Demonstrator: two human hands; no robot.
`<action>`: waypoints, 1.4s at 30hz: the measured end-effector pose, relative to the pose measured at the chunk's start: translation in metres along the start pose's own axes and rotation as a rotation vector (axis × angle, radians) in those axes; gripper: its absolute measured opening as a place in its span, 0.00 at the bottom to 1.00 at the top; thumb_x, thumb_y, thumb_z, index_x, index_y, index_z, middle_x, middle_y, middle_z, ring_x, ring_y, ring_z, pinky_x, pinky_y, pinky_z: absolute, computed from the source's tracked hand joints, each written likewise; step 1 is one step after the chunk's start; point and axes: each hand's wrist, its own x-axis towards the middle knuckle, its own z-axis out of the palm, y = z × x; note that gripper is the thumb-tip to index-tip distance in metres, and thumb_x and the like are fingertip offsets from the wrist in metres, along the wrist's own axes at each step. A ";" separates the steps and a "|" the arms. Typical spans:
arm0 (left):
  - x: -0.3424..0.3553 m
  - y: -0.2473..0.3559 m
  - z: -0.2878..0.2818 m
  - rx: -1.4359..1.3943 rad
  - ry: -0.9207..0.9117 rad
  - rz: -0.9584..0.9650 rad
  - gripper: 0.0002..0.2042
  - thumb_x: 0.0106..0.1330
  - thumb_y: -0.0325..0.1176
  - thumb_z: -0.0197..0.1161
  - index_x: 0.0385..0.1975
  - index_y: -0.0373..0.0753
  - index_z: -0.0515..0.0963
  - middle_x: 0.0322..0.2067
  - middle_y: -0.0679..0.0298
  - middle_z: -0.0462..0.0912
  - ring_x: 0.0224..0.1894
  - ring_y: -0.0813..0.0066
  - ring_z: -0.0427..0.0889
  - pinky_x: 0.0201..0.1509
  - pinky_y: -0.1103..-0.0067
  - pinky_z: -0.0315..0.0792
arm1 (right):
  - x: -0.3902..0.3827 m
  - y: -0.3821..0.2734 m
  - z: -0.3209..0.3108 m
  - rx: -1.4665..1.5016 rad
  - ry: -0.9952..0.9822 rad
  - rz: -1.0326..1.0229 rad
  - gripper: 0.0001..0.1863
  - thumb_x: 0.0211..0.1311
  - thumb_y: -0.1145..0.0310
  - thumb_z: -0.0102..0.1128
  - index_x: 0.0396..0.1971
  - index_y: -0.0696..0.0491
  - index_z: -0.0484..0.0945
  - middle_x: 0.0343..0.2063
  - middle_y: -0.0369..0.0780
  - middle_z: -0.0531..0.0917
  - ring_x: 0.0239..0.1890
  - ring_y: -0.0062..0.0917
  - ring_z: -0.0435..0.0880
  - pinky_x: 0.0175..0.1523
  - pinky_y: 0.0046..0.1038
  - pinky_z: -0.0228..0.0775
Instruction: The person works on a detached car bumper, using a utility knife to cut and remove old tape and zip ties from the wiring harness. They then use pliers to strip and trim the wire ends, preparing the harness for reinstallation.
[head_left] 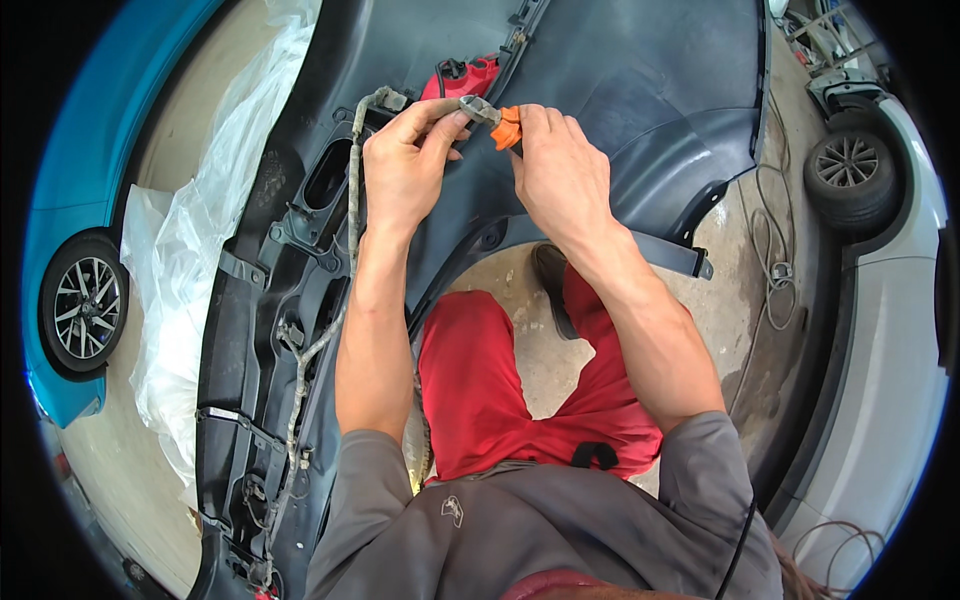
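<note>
Both my hands meet over the inner side of a large dark bumper cover (640, 75). My left hand (405, 165) is closed, its thumb and fingers pinching the grey, taped end of a wiring harness (480, 110). My right hand (565, 165) is closed round a bright orange piece (507, 128) that touches that end; its kind I cannot make out. A grey-wrapped length of wiring harness (354, 180) runs down along the bumper beside my left forearm. Just beyond my hands lies a red part (470, 75), partly hidden, with dark fittings on it.
Crumpled clear plastic sheeting (175, 300) lies left of the bumper. A blue car (85, 190) stands at the far left, a silver car (875, 330) at the right. A loose cable (775, 260) coils on the floor, near a loose wheel (850, 175).
</note>
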 end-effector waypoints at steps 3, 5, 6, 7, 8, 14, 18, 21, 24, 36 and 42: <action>0.001 -0.002 -0.003 -0.009 -0.028 0.011 0.09 0.76 0.28 0.69 0.51 0.33 0.89 0.39 0.62 0.93 0.38 0.80 0.90 0.39 0.80 0.84 | 0.001 0.000 0.000 -0.004 0.034 -0.013 0.12 0.64 0.74 0.63 0.46 0.58 0.78 0.40 0.45 0.84 0.44 0.41 0.85 0.46 0.43 0.82; 0.002 -0.002 -0.005 -0.023 -0.047 0.026 0.10 0.77 0.28 0.68 0.52 0.32 0.88 0.40 0.62 0.92 0.39 0.79 0.90 0.40 0.81 0.84 | 0.003 0.001 0.002 -0.031 0.073 -0.027 0.12 0.64 0.73 0.64 0.46 0.57 0.78 0.39 0.44 0.84 0.43 0.40 0.85 0.46 0.42 0.82; 0.002 -0.002 -0.005 -0.031 -0.058 0.034 0.10 0.78 0.29 0.67 0.52 0.32 0.88 0.40 0.62 0.92 0.39 0.79 0.90 0.40 0.81 0.84 | 0.004 0.002 0.003 -0.045 0.094 -0.032 0.12 0.63 0.73 0.64 0.45 0.57 0.78 0.38 0.44 0.84 0.43 0.40 0.85 0.45 0.41 0.82; 0.002 -0.003 -0.007 -0.041 -0.063 0.030 0.10 0.79 0.29 0.67 0.52 0.32 0.87 0.41 0.62 0.92 0.40 0.79 0.90 0.40 0.81 0.84 | 0.004 0.001 0.003 -0.056 0.106 -0.036 0.11 0.63 0.73 0.64 0.45 0.56 0.78 0.38 0.44 0.84 0.43 0.39 0.85 0.45 0.41 0.82; 0.002 -0.005 -0.008 -0.051 -0.067 0.026 0.10 0.79 0.29 0.67 0.52 0.32 0.87 0.41 0.62 0.92 0.40 0.79 0.90 0.41 0.81 0.83 | 0.004 0.000 0.004 -0.066 0.117 -0.041 0.11 0.63 0.73 0.64 0.45 0.56 0.79 0.38 0.43 0.84 0.43 0.39 0.85 0.45 0.40 0.82; 0.002 -0.008 -0.010 -0.029 -0.059 0.037 0.09 0.80 0.29 0.65 0.51 0.31 0.86 0.39 0.63 0.91 0.36 0.81 0.87 0.38 0.81 0.81 | 0.005 -0.003 0.008 -0.044 0.130 -0.037 0.10 0.64 0.74 0.63 0.45 0.55 0.79 0.38 0.42 0.83 0.42 0.38 0.85 0.46 0.39 0.83; 0.004 -0.004 -0.009 0.032 -0.078 0.041 0.10 0.81 0.31 0.64 0.50 0.32 0.86 0.36 0.65 0.89 0.32 0.83 0.83 0.35 0.82 0.78 | 0.004 0.000 0.010 -0.016 0.158 -0.053 0.10 0.64 0.74 0.62 0.45 0.55 0.79 0.38 0.42 0.83 0.42 0.39 0.85 0.45 0.40 0.83; 0.004 -0.001 -0.010 0.065 -0.088 0.020 0.10 0.81 0.33 0.64 0.49 0.32 0.86 0.34 0.66 0.87 0.30 0.84 0.81 0.34 0.82 0.75 | 0.004 0.001 0.012 -0.003 0.176 -0.068 0.11 0.64 0.75 0.60 0.46 0.56 0.78 0.37 0.43 0.83 0.42 0.40 0.84 0.45 0.40 0.83; 0.005 -0.002 -0.012 0.091 -0.079 0.038 0.10 0.82 0.34 0.63 0.48 0.33 0.86 0.32 0.67 0.86 0.29 0.85 0.78 0.33 0.84 0.73 | 0.006 -0.003 0.011 0.004 0.077 -0.020 0.11 0.65 0.73 0.63 0.46 0.57 0.78 0.38 0.44 0.84 0.43 0.41 0.86 0.45 0.42 0.83; 0.022 -0.019 -0.016 -0.472 -0.279 -0.235 0.10 0.87 0.40 0.56 0.41 0.44 0.76 0.28 0.75 0.70 0.29 0.88 0.68 0.27 0.85 0.62 | 0.024 -0.016 -0.003 0.965 -0.540 0.476 0.19 0.67 0.67 0.69 0.54 0.61 0.81 0.42 0.46 0.88 0.46 0.33 0.88 0.52 0.37 0.78; 0.026 -0.018 0.015 -0.600 -0.030 -0.242 0.10 0.85 0.37 0.60 0.37 0.45 0.77 0.25 0.78 0.72 0.25 0.90 0.68 0.28 0.85 0.65 | 0.023 -0.032 0.006 1.308 -0.536 0.735 0.26 0.63 0.78 0.60 0.62 0.63 0.74 0.34 0.40 0.80 0.34 0.22 0.76 0.36 0.30 0.67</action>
